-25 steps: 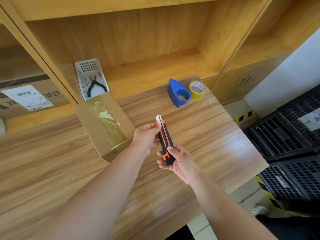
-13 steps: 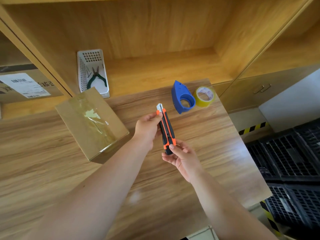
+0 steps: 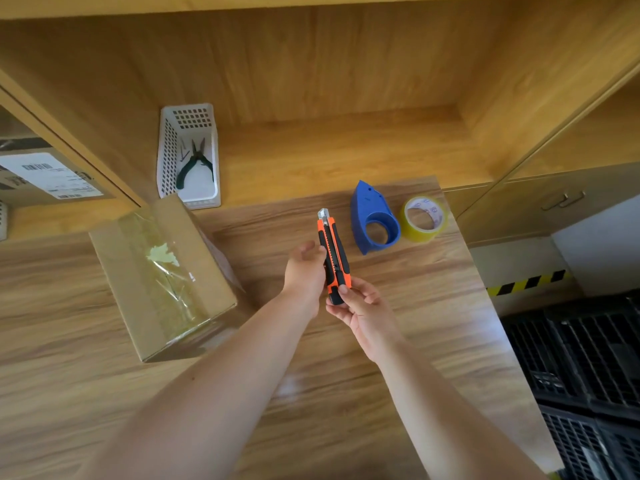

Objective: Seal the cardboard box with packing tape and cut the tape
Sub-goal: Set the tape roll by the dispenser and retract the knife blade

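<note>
Both hands hold an orange and black utility knife (image 3: 333,252) upright over the middle of the wooden table. My right hand (image 3: 360,311) grips its lower end. My left hand (image 3: 304,271) touches its left side near the slider, fingers curled against the handle. A short metal tip shows at the top of the knife. The cardboard box (image 3: 162,275) lies to the left with clear tape along its top seam. A blue tape dispenser (image 3: 372,218) and a roll of yellowish packing tape (image 3: 424,220) sit at the back right of the table.
A white perforated basket (image 3: 188,155) holding black pliers (image 3: 194,164) stands on the shelf behind the box. Another labelled carton (image 3: 41,174) sits in the left shelf bay. Black plastic crates (image 3: 585,368) are stacked right of the table edge (image 3: 491,306).
The camera has tilted, so everything sits lower and more central. My left hand has slid from the knife's tip down to its side; both hands stay on the knife.
</note>
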Available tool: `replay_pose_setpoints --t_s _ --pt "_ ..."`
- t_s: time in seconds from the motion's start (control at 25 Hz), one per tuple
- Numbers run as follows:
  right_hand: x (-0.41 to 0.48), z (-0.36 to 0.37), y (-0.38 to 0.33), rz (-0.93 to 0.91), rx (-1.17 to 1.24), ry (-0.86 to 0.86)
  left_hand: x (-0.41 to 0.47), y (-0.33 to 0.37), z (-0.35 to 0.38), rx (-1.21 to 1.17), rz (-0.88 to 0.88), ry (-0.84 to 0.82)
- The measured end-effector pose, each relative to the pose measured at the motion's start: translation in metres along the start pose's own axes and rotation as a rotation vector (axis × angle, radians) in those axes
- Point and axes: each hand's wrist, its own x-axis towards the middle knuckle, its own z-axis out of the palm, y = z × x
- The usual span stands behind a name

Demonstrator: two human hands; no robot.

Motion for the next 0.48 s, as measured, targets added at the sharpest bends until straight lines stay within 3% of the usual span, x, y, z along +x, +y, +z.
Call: replay_pose_setpoints --t_s 0.48 --pt "0.048 -0.013 -0.008 0.019 -0.201 0.074 0.039 0.0 0.028 0.061 -0.046 0.071"
